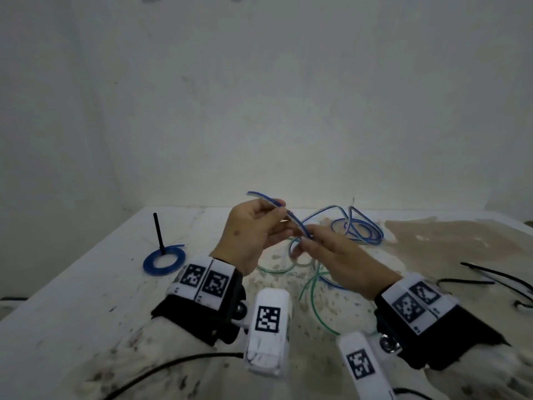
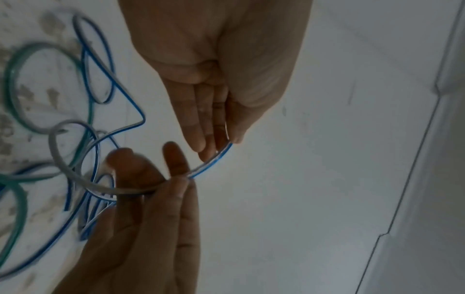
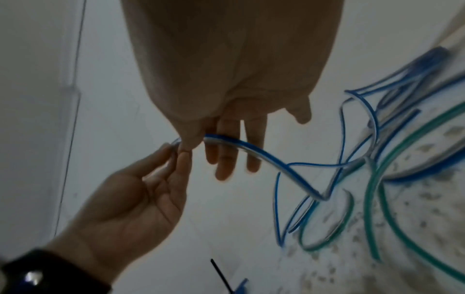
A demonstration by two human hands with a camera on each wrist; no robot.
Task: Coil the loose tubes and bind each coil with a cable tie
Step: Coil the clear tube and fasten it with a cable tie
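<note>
A loose blue tube [image 1: 294, 222] rises from a tangle [image 1: 359, 229] on the white table. My left hand [image 1: 277, 212] pinches the tube near its free end between thumb and fingers, seen close in the left wrist view [image 2: 227, 139]. My right hand [image 1: 302, 241] pinches the same tube a little further along, just right of the left hand [image 3: 193, 141]. Between the two hands the tube [image 2: 211, 161] bends in a short arc. A green tube [image 1: 313, 284] lies loose under my hands. A finished blue coil [image 1: 164, 259] lies at the left, its black cable tie [image 1: 158, 232] sticking upright.
Several loose black cable ties [image 1: 496, 277] lie at the right of the table. The tabletop [image 1: 86, 298] is white with brown stains, and a white wall stands close behind it. A black cord [image 1: 173, 368] crosses the near edge.
</note>
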